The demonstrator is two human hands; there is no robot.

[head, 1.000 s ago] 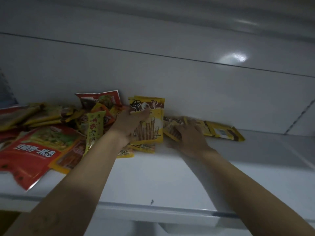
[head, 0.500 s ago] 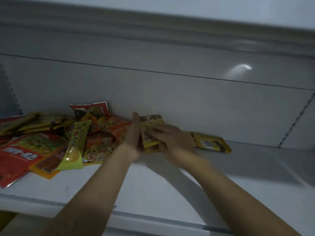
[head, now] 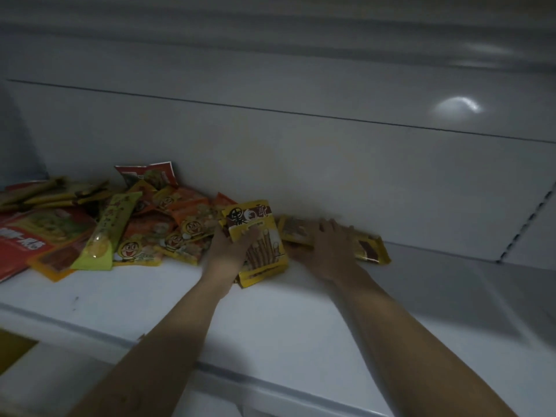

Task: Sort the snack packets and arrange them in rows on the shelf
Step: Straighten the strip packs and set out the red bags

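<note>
Looking at a wide white shelf [head: 270,314] across the whole lower half, with a plain grey back panel [head: 301,164] up at 12 o'clock. Got a messy pile of snack packets [head: 168,233] out at 9 o'clock on the shelf, pushed up near the panel. In it: a big red packet [head: 24,245] at the far 9 o'clock edge, a long green packet [head: 111,233] lying over the others, and some orange packets [head: 192,212] with cartoon faces toward the middle. Then, pretty much dead centre, a yellow packet [head: 270,245] with brown sticks printed on it. Held at a tilt by the left hand [head: 228,251], thumb and fingers curled round its 9 o'clock edge, fingertips over the front. Just at 3 o'clock of that, a flat row of similar yellow packets [head: 371,251] lying along the panel. Pinned under the right hand [head: 326,248], fingers straight, slightly spread, pressing down. Can't tell how many in that row, too blurry.
</note>
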